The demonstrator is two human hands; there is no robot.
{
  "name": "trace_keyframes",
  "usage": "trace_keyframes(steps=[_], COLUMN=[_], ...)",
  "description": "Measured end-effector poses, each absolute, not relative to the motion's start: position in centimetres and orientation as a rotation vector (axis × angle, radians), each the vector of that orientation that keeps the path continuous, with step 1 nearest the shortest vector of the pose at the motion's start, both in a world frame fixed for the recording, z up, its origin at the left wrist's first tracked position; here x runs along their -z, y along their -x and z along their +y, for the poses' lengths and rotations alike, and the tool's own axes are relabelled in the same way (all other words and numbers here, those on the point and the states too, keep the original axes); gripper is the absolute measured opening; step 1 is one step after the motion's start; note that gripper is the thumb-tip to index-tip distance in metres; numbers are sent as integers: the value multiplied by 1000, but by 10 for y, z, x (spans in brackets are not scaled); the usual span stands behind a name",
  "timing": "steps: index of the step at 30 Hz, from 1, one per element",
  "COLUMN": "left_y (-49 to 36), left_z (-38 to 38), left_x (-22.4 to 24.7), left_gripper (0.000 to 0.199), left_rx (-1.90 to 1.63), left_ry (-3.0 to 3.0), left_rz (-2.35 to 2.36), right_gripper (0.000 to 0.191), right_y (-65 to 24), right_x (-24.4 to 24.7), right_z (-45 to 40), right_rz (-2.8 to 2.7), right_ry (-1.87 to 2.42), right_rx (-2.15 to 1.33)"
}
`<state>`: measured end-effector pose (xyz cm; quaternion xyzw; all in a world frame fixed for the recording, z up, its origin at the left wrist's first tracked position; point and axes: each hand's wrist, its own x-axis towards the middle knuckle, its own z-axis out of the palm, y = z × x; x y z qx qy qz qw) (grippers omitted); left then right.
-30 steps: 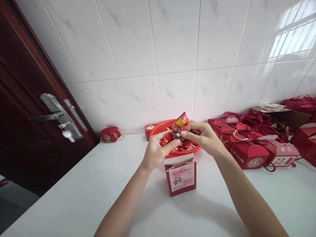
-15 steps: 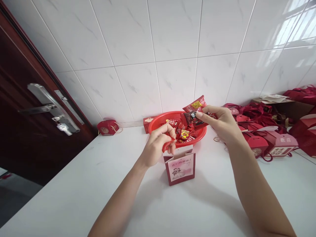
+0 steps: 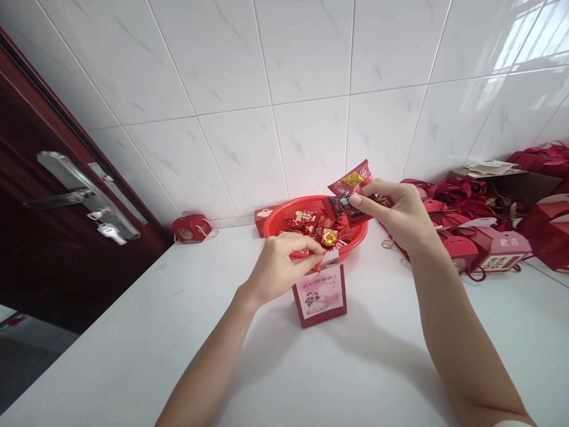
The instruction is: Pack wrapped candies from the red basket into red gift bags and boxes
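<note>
Between the fingers of my right hand [image 3: 395, 210] are red and dark candy packets [image 3: 353, 181], raised over the right rim of a red plastic basket [image 3: 272, 224]. Wrapped candies [image 3: 329, 237] lie inside that basket. My left hand [image 3: 284, 261] pinches a small red wrapped candy [image 3: 317, 267], mostly hidden by the fingers, just above the top of a small gift box [image 3: 322, 299]. This box stands upright on the white table with its top open, showing a picture of a couple on its front. The hand covers part of the box's opening.
A small red box [image 3: 191, 228] with a cord sits by the wall at left, near a dark door [image 3: 40, 196]. Another red box [image 3: 262, 220] stands behind the basket. At right are pink and red gift boxes [image 3: 498, 243], ribbons and an open carton [image 3: 533, 184].
My left hand has moved right and turned palm down over the box opening with its candy. My right hand still holds its packets, almost in the same place. The view has shifted slightly.
</note>
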<state>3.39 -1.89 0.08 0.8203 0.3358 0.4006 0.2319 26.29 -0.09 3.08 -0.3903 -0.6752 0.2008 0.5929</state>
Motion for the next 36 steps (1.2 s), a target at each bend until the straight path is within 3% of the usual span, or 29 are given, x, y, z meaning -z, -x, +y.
trace_keyframes(steps=[11, 25, 33, 36], left_y=[-37, -8, -7, -7], left_z=[-7, -2, 1, 1], left_x=[9, -1, -2, -4], left_gripper=[16, 19, 41, 42], left_rx=[-1320, -597, -585, -541], left_ry=[-2535, -2445, -2180, -2196], left_rz=[927, 1141, 1208, 1164], right_gripper=[41, 27, 10, 5], right_y=[-263, -265, -258, -250], right_x=[-31, -27, -18, -15], right_z=[-1, 0, 6, 7], right_rz=[-1627, -1792, -2132, -2203], right_ry=[924, 926, 854, 893], right_rx=[-422, -429, -440, -409])
